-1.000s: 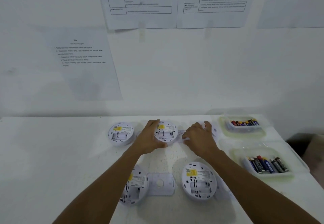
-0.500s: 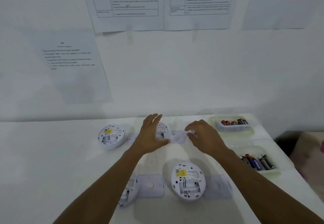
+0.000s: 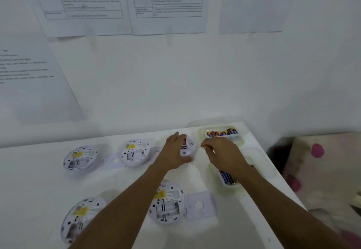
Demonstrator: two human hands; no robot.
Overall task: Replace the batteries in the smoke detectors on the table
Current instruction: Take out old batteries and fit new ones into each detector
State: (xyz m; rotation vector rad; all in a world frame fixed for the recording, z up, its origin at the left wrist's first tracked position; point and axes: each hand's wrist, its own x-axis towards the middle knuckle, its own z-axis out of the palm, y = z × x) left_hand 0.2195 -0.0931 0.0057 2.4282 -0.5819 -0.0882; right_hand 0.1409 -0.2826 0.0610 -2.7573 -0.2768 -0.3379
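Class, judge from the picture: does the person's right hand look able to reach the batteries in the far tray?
Probably yes: the right hand hovers just before the far tray, nothing between it and the batteries.

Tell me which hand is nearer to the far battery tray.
Right. The right hand hovers just in front of the far battery tray, while the left hand is farther left, against a smoke detector.

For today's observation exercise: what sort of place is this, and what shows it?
Probably a training or test workstation: printed sheets on the wall, several opened smoke detectors laid out on a white table, and sorted containers of batteries.
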